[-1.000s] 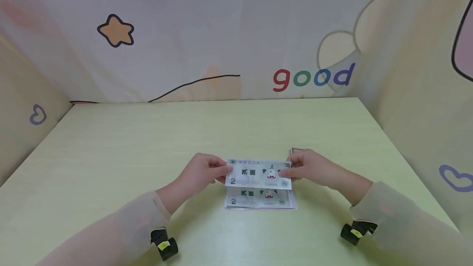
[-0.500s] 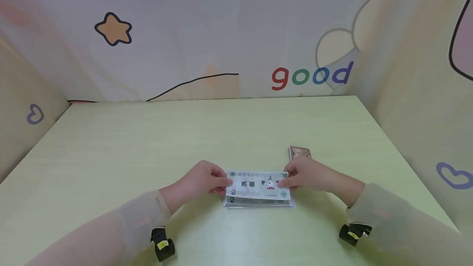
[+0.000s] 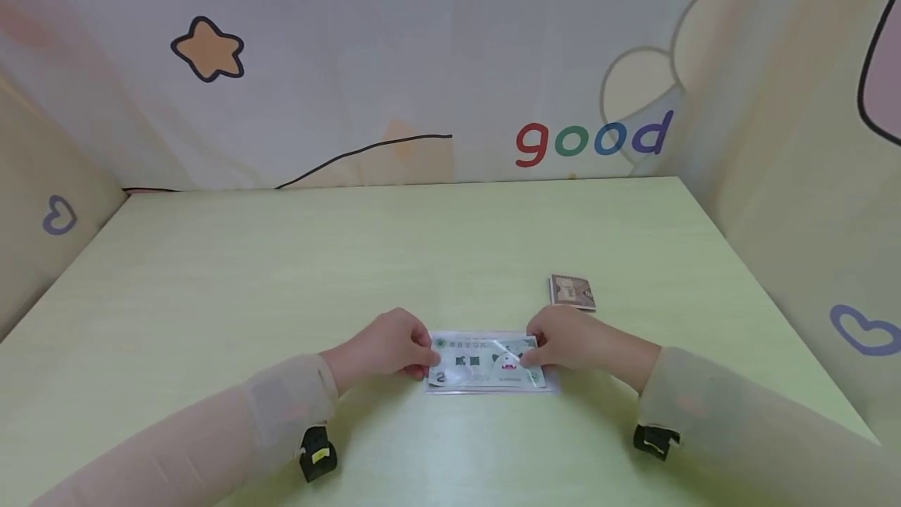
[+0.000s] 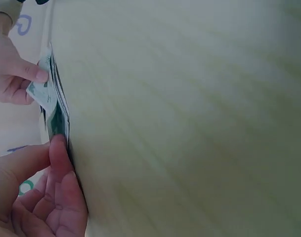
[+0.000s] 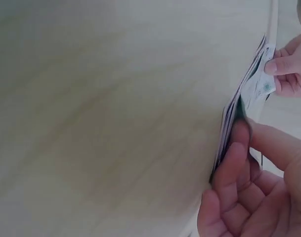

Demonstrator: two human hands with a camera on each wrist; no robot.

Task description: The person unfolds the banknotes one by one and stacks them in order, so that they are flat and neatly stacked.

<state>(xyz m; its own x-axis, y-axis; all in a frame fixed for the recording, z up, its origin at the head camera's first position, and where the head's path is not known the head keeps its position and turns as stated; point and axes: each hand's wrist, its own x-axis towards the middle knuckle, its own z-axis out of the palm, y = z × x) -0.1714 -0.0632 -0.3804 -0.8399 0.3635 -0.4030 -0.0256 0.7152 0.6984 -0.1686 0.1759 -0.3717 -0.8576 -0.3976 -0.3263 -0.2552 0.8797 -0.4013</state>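
A pale green play banknote (image 3: 468, 364) marked with a 2 and a small cartoon figure is stretched between both hands. My left hand (image 3: 396, 344) pinches its left end between thumb and fingers. At the other end my right hand (image 3: 573, 343) pinches it the same way. Directly beneath lies a stack of notes (image 3: 551, 384), its edge showing past the held note. Both wrist views show the layered edges of this stack (image 5: 228, 129) close under the held note (image 4: 43, 94), which bows slightly. The fingertips sit right at the stack's ends.
A small brown folded-looking note or pile (image 3: 572, 293) lies behind my right hand. The light wooden table (image 3: 338, 249) reaches back to a printed cloth wall (image 3: 352, 61), with more cloth at both sides.
Both hands have lowered the held banknote toward me and down over the stack, now covering most of it. The brown pile has come fully into sight as the right hand moved off it.
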